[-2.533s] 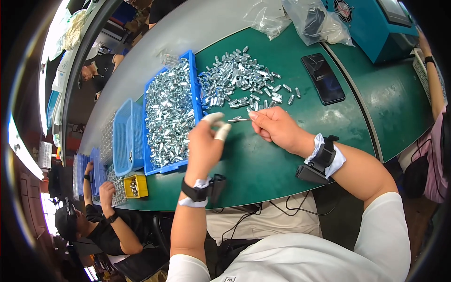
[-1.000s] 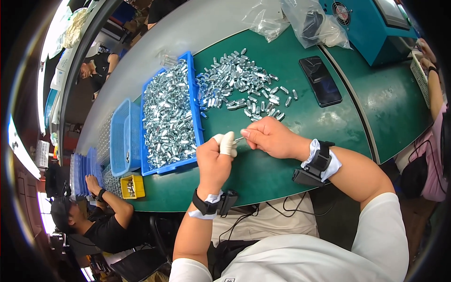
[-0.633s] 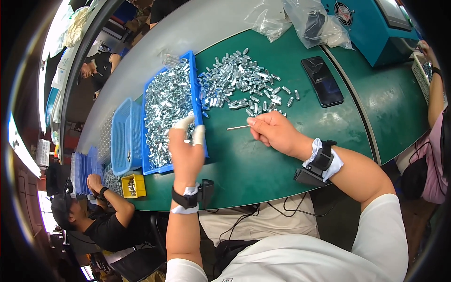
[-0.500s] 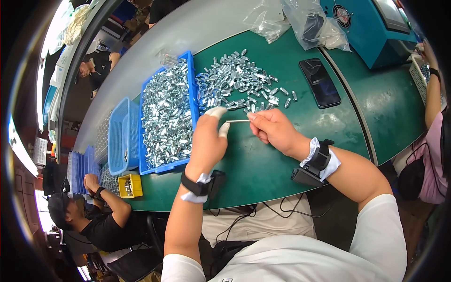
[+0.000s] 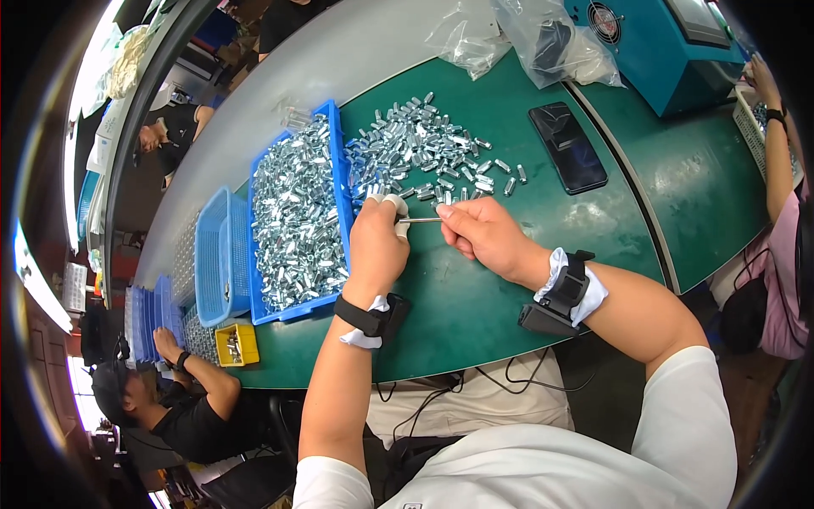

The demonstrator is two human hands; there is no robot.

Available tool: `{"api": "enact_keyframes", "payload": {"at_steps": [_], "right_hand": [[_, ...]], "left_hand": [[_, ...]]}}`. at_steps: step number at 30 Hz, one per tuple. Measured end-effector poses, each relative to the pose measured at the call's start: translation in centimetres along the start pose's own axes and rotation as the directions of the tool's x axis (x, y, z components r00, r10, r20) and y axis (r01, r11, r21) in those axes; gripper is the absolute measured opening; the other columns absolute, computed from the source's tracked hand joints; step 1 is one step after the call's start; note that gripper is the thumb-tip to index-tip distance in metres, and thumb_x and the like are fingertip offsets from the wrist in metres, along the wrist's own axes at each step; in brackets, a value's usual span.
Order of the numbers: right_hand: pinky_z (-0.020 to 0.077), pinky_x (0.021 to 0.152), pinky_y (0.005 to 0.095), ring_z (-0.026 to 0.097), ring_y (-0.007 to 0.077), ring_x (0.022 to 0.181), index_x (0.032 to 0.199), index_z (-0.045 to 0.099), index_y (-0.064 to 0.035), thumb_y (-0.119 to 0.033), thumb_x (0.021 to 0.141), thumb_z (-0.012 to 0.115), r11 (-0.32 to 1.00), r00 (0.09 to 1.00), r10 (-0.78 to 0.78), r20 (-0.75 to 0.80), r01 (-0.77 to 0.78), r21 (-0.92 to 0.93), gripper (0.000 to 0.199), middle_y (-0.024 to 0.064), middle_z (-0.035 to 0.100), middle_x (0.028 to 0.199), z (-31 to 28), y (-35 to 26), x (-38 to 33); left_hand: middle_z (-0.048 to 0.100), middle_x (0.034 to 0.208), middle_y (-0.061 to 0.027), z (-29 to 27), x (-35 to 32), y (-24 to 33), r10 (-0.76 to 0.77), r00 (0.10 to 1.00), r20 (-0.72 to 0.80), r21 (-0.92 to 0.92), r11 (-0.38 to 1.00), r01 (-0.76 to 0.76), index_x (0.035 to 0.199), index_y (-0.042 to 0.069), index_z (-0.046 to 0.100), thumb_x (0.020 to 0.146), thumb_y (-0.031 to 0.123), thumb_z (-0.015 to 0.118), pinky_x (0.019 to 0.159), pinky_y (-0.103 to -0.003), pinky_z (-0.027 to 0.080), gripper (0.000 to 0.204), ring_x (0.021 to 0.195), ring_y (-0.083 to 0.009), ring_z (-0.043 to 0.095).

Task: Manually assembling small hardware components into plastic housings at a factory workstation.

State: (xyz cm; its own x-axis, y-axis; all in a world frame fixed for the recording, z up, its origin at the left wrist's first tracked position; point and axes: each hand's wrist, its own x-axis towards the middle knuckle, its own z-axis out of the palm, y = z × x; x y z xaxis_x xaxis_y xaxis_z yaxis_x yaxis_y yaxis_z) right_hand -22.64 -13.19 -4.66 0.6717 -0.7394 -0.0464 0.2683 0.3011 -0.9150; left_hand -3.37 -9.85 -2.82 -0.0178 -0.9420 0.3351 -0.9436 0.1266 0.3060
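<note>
My right hand [image 5: 487,236] pinches a thin metal rod [image 5: 424,220] between thumb and fingers, holding it level and pointing left. At the rod's far end my left hand [image 5: 379,246] is closed, white covers on its fingertips; what lies inside those fingers is hidden. Just beyond both hands a loose heap of small shiny hexagonal metal pieces [image 5: 415,140] spreads over the green tabletop [image 5: 475,314]. Left of my left hand stands a blue tray [image 5: 337,161] filled with the same kind of pieces.
A light blue basket [image 5: 203,254] and a yellow bin [image 5: 246,333] stand left of the tray. To the right lies a dark phone [image 5: 568,148]. Clear plastic bags [image 5: 585,59] and a teal machine [image 5: 661,64] are at the back right. Co-workers sit on both sides.
My left hand's fingers have closed in around the rod's left end, where thumb and fingers were apart before. My right hand still grips the rod, slightly further left in the picture.
</note>
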Motion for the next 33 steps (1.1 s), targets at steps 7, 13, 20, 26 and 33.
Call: {"api": "enact_keyframes", "payload": {"at_steps": [7,13,20,26,33], "right_hand": [[0.0318,0.047,0.0223,0.038,0.0054,0.050,0.068,0.055,-0.0060,-0.034,0.100,0.050,0.999,1.000,-0.003,0.003,0.003,-0.036,0.042,-0.0039,0.043,0.053,0.2,0.1,0.2],[0.0322,0.047,0.0221,0.038,0.0055,0.049,0.069,0.055,-0.0061,-0.034,0.100,0.049,1.000,1.000,-0.001,-0.015,0.001,-0.017,0.042,-0.0041,0.043,0.053,0.4,0.1,0.2],[0.0316,0.046,0.0222,0.037,0.0053,0.049,0.067,0.054,-0.0064,-0.031,0.100,0.049,0.993,1.000,-0.024,-0.013,0.023,-0.117,0.042,-0.0046,0.042,0.053,0.2,-0.2,0.0],[0.0313,0.047,0.0241,0.036,0.0056,0.049,0.064,0.054,-0.0054,-0.028,0.099,0.049,0.958,0.999,-0.044,0.033,0.051,-0.283,0.043,-0.0040,0.041,0.052,0.3,-0.2,-0.3],[0.0334,0.048,0.0291,0.037,0.0076,0.049,0.063,0.055,-0.0041,-0.024,0.098,0.051,0.890,0.991,-0.132,0.024,0.129,-0.438,0.040,-0.0005,0.042,0.051,1.0,-0.4,-0.7]], "left_hand": [[0.059,0.079,-0.0193,-0.4,-0.3,-0.2,-0.084,0.994,0.069,-0.035,0.996,0.086,0.089,0.001,0.061,0.076,0.000,0.068,0.067,-0.044,0.047,0.015,0.072,-0.0378,0.059],[0.064,0.082,-0.0165,-0.5,-0.2,0.0,-0.219,0.974,0.061,-0.138,0.964,0.226,0.096,0.000,0.062,0.080,0.005,0.070,0.064,-0.037,0.050,0.018,0.069,-0.0306,0.062],[0.063,0.089,-0.0046,-3.1,-4.2,0.5,-0.324,0.924,0.205,-0.758,0.544,0.359,0.104,0.001,0.061,0.094,0.006,0.057,0.070,-0.028,0.049,0.012,0.076,-0.0143,0.060],[0.062,0.093,-0.0042,-3.5,-4.8,1.1,-0.294,0.901,0.318,-0.834,0.366,0.414,0.109,0.001,0.058,0.097,0.007,0.051,0.073,-0.026,0.048,0.014,0.080,-0.0122,0.059],[0.061,0.091,-0.0052,-3.8,-5.0,1.0,-0.335,0.905,0.262,-0.867,0.330,0.373,0.109,0.001,0.058,0.097,0.006,0.051,0.073,-0.026,0.048,0.015,0.080,-0.0133,0.059]]}}
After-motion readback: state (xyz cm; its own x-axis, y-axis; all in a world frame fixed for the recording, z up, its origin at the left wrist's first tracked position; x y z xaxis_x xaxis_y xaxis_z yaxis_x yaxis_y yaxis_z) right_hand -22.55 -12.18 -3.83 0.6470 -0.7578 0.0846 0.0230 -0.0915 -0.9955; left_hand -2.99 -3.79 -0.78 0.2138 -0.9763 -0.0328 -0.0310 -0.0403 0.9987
